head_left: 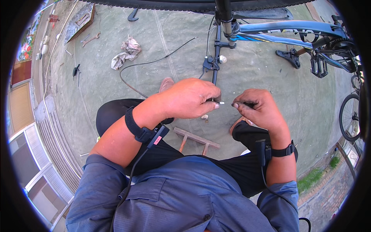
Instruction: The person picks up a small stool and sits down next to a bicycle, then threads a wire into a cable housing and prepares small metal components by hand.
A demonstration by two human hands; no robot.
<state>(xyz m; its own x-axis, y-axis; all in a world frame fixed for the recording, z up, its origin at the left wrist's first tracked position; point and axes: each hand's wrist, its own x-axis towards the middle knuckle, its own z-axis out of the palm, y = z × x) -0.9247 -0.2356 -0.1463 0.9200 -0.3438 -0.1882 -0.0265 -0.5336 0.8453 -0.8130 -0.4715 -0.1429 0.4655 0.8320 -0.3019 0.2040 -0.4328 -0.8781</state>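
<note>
My left hand [193, 97] is closed in a pinch, and a small thin piece with a whitish tip [221, 103] sticks out from its fingertips toward the right. Just across a narrow gap, my right hand [256, 106] pinches a tiny dark thing [234, 104], too small to name. A black cable [133, 65] curves over the ground and passes out of sight behind my left forearm; whether it reaches my fingers is hidden. Beyond my hands is a bicycle handlebar [216, 54] with a brake lever clamp [210, 63] and a round white-topped bell [222, 59].
The blue and black bicycle frame [286, 28] stretches across the upper right, a pedal [319, 66] hanging below it. A crumpled rag [126, 53], a wrench [91, 39] and a tray [80, 22] lie at far left. A small wooden stool [196, 138] stands between my legs.
</note>
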